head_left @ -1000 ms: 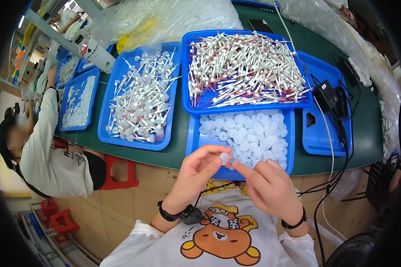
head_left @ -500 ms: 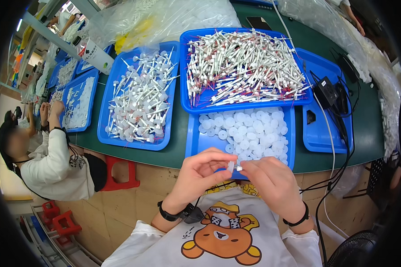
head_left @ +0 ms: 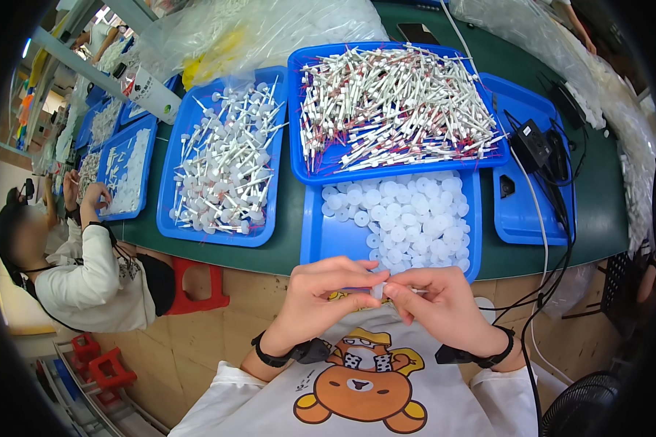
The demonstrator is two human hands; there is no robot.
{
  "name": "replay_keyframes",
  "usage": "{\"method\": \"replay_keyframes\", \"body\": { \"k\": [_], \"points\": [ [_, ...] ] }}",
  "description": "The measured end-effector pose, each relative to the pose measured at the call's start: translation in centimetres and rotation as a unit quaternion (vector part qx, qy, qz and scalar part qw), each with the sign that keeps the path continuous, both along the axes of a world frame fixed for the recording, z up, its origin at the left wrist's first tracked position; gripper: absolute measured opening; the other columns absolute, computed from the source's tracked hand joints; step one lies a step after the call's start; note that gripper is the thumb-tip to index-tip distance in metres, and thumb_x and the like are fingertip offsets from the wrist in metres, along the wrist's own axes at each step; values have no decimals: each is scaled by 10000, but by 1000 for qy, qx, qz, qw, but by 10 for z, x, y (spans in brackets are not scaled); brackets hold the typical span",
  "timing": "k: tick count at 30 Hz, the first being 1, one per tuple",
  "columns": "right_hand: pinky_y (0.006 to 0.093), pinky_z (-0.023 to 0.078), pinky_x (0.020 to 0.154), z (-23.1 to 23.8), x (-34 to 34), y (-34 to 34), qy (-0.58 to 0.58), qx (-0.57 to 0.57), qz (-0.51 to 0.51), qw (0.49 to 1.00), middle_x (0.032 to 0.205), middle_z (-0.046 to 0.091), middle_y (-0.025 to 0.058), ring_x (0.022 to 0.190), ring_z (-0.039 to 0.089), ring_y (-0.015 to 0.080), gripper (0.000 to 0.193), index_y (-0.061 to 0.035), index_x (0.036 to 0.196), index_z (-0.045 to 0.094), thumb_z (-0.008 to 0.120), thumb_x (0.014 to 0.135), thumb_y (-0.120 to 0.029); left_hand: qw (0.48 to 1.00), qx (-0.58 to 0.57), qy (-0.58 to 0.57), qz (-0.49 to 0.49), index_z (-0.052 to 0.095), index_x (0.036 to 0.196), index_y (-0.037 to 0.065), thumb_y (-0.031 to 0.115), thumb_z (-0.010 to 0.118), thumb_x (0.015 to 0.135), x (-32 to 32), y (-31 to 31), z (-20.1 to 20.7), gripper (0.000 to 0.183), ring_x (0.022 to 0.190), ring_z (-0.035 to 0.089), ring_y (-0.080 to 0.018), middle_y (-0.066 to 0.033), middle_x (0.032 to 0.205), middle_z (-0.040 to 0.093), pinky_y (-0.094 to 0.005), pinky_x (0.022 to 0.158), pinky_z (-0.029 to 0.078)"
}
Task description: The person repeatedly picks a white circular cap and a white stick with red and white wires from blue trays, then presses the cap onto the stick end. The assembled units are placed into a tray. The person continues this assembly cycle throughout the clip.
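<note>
In front of my chest, my left hand (head_left: 321, 295) pinches a translucent white disc (head_left: 377, 290) between thumb and forefinger. My right hand (head_left: 448, 302) meets it from the other side, its fingers closed on a thin white stick (head_left: 418, 290) whose near end is at the disc. Fingertips hide most of the joint. Just beyond my hands is a blue tray of loose translucent discs (head_left: 408, 218). Above it, overlapping its far edge, another blue tray (head_left: 297, 156) carries a heap of white sticks with red wires (head_left: 393, 105).
To the left, a blue tray (head_left: 169, 218) holds sticks fitted with discs. On the right, a blue tray (head_left: 517, 218) bears a black adapter (head_left: 532, 146) and cables. A white cup (head_left: 153, 95) and plastic bags (head_left: 270, 29) stand further back. A co-worker (head_left: 87, 269) sits at far left.
Both hands have come slightly lower and nearer my body. My right hand has rolled, so the stick now shows beyond its fingertips. The disc stays between my left fingers.
</note>
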State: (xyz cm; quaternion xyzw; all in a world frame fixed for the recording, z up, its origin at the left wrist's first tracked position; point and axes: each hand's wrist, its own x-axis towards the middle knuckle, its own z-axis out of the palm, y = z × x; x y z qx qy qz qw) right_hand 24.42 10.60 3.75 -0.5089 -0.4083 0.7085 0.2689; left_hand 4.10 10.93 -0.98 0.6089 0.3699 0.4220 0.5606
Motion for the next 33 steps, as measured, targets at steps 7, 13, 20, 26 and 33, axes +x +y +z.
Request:
{"method": "replay_keyframes", "body": {
  "k": [7,13,20,26,33],
  "points": [
    [287,528,680,4,6,23,-71,156,135,976,956,641,133,847,630,193,373,51,1226,548,639,963,-196,992,54,103,39,763,1029,37,0,814,726,-21,20,22,309,760,630,-160,-55,822,697,-290,706,504],
    [381,494,821,17,20,47,-266,372,109,883,1000,605,187,938,620,316,458,22,1280,493,673,905,-168,912,119,34,392,612,1267,11,1,725,848,-80,70,48,433,963,643,-144,-114,1211,638,-222,727,522],
    [394,502,710,19,11,104,-391,422,172,800,778,656,165,787,659,330,176,13,932,655,667,868,-150,890,181,338,246,658,1151,29,90,765,790,-59,66,37,381,996,642,-282,-153,1151,644,-368,870,511],
    [410,515,721,-17,-10,186,-481,504,133,705,824,671,165,828,664,327,137,2,892,679,676,831,-120,880,209,417,94,661,1078,40,109,735,809,2,35,-7,287,911,597,-325,-124,978,626,-401,814,463],
    [470,535,777,-38,-27,217,-423,565,122,697,862,668,205,877,666,381,132,6,825,686,715,773,-112,869,193,429,154,610,1080,30,68,719,822,24,36,-30,283,888,601,-327,-128,983,566,-415,791,474]
  ]
}}
